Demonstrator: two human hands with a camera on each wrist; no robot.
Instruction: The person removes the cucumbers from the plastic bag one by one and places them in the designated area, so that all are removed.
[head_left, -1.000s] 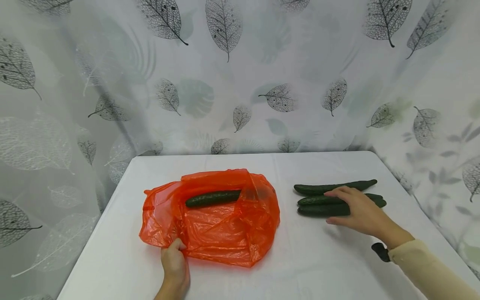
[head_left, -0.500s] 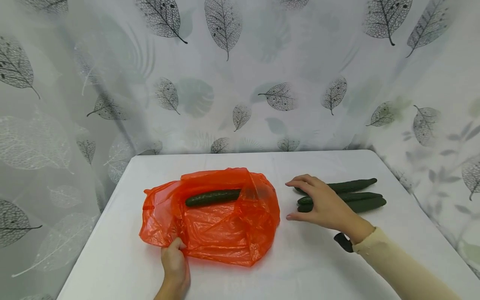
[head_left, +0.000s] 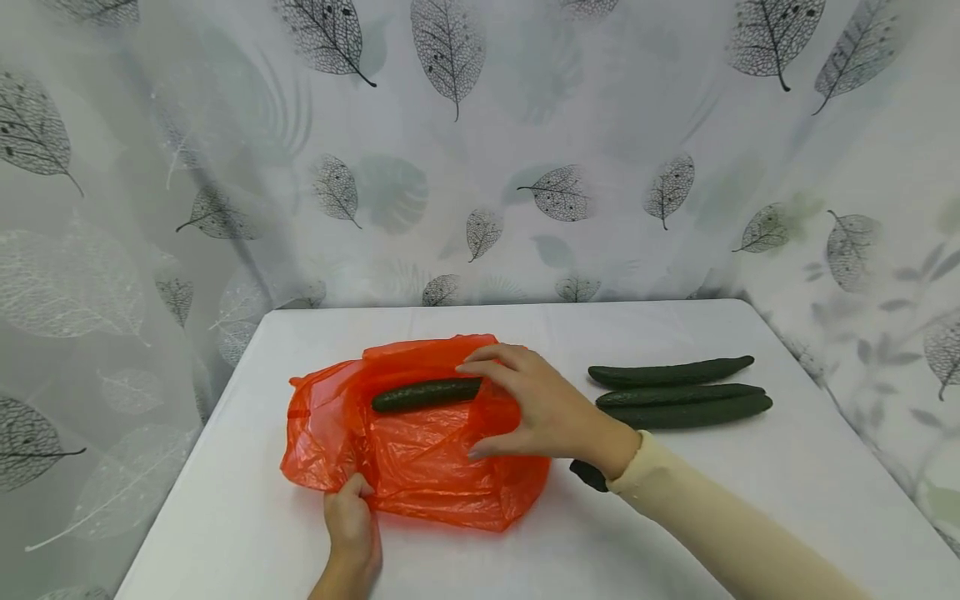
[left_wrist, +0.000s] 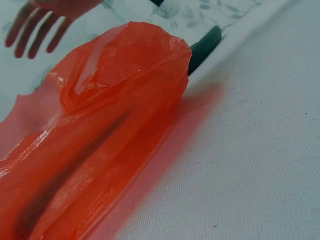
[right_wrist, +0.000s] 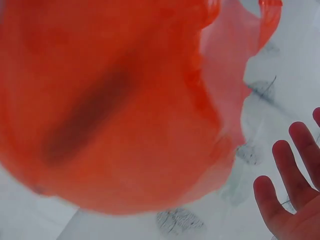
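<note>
Orange bag [head_left: 435,437], edge pinched in left hand [head_left: 350,529]; right hand [head_left: 546,408] empty, spread; cucumber [head_left: 422,396] inside the bag, left of right hand. We judge: a reach in; next calls for grasping.

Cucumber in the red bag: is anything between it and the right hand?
Yes, in part. The right side of the red bag covers the right end of the cucumber, lying between it and the right hand. The cucumber's left part shows through the bag's open mouth, with nothing visible over it.
</note>
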